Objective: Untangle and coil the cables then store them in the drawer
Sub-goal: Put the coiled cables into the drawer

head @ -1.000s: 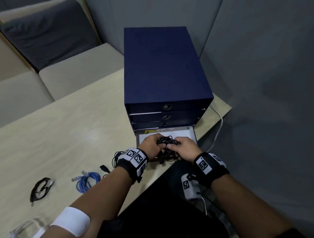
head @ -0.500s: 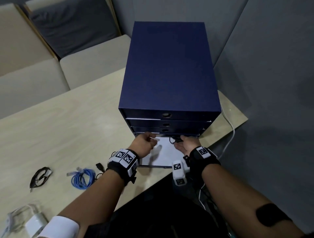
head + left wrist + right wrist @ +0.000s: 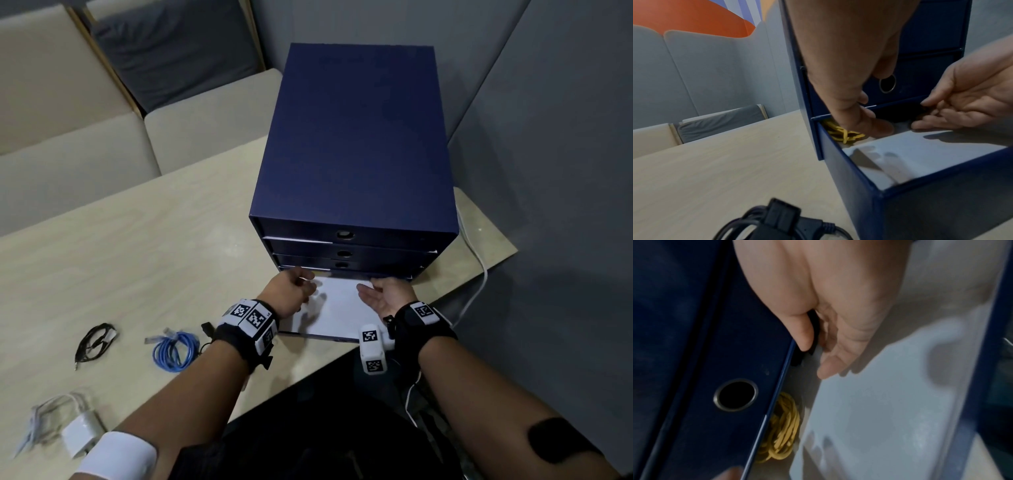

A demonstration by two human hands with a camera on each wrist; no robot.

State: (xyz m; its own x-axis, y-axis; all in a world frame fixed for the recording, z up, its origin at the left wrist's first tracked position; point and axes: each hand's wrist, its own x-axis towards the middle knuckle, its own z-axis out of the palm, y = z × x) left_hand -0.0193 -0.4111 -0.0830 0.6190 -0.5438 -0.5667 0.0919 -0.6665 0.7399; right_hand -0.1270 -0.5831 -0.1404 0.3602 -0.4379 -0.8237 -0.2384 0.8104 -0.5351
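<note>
Two hands reach into the pulled-out bottom drawer (image 3: pixel 337 318) of the dark blue drawer cabinet (image 3: pixel 352 137). The right hand (image 3: pixel 385 296) lies palm up at the drawer's far right, its fingers loosely extended toward the shadowed back; in the right wrist view the thumb and fingers (image 3: pixel 830 365) sit on either side of a black cable (image 3: pixel 813 337) tucked under the cabinet's edge. Whether they truly pinch it cannot be told, since the cable is mostly hidden in the dark. The left hand (image 3: pixel 291 294) is at the drawer's far left, fingers curled downward, and holds nothing that shows; its fingertips come close to a coiled yellow cable (image 3: pixel 844 134) lying in the far left corner of the drawer, partly under the drawer above.

The drawer's white floor is bare toward the near side. Three closed drawers with round pull holes sit above it.

On the light wooden table (image 3: pixel 137 246), left of the cabinet, lie a black cable bundle (image 3: pixel 777 222) just near the left wrist, a blue cable (image 3: pixel 174 351) loosely coiled, a thin black cable (image 3: pixel 96 341) farther left, and a white charger with cable (image 3: pixel 68 428) at the near left edge. A white cord (image 3: pixel 478 274) runs off the table's right edge.
</note>
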